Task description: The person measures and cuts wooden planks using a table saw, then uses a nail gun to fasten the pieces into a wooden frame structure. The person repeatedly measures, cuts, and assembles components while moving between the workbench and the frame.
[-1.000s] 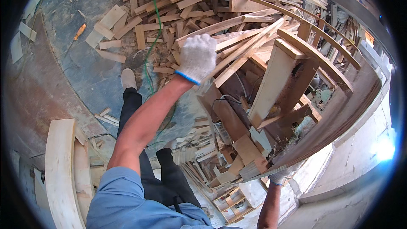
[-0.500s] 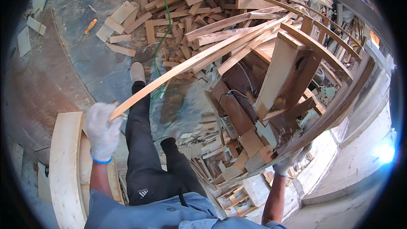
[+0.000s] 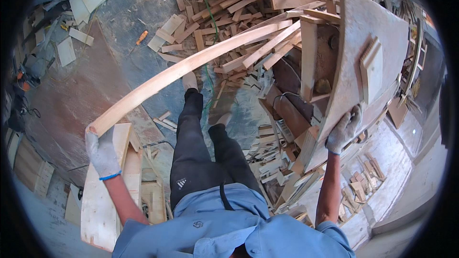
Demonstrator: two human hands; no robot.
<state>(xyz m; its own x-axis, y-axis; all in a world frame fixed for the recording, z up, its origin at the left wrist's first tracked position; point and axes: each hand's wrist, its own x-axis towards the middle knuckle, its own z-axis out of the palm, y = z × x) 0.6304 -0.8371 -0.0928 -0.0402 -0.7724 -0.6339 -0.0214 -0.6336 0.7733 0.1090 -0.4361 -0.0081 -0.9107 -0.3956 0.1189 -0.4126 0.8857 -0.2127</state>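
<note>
My left hand, in a whitish work glove with a blue cuff, is closed on the near end of a long wooden strip. The strip slants up and to the right, and its far end is over the wood pile beside the workbench. My gloved right hand lies on the worn top of the workbench, fingers stretched out and holding nothing. Just beyond it, a small wooden block sits on that top. Below my left hand stands a curved pale wooden panel.
A large pile of wooden offcuts covers the floor ahead. A green cable runs past it. An orange-handled tool lies on the floor. Scraps and a brown floor sheet are at left; more sticks lie right of the bench.
The wooden strip has swung left and down with my left hand. My right hand now shows on the bench top, formerly at its near edge. The whole view has shifted.
</note>
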